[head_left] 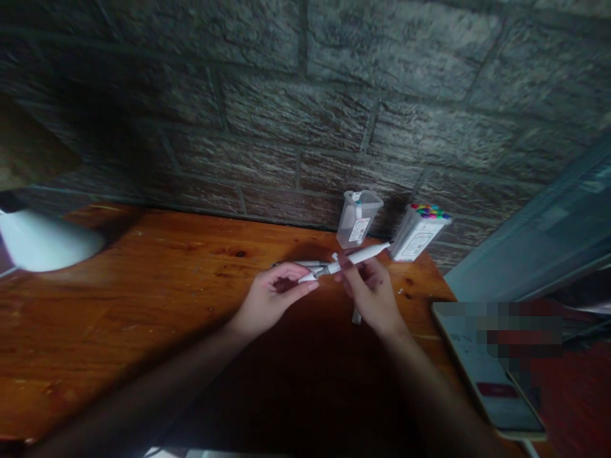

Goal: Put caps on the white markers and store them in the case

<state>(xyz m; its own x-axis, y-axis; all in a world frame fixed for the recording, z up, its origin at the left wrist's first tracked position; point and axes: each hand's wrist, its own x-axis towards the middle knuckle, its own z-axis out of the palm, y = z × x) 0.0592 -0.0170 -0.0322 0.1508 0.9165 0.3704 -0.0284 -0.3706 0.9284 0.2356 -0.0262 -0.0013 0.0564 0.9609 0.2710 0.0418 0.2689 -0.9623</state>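
My right hand [377,296] grips a white marker [367,252] by its barrel, tilted up to the right. At the marker's left end, my left hand [262,296] pinches a white cap [308,278] between thumb and fingers. A greyish section shows between cap and barrel; whether they touch I cannot tell. Just behind my left fingers, slim pale pens or markers [310,263] lie on the table, partly hidden. The end of another pale stick-like piece [356,316] pokes out below my right hand.
Against the brick wall [267,165] stand a clear plastic case [348,222] and a second case [414,238] full of markers with coloured ends. A lamp with a white base [52,242] is on the left of the wooden table [157,280]. At right lies a tablet-like device [482,362], partly blurred out.
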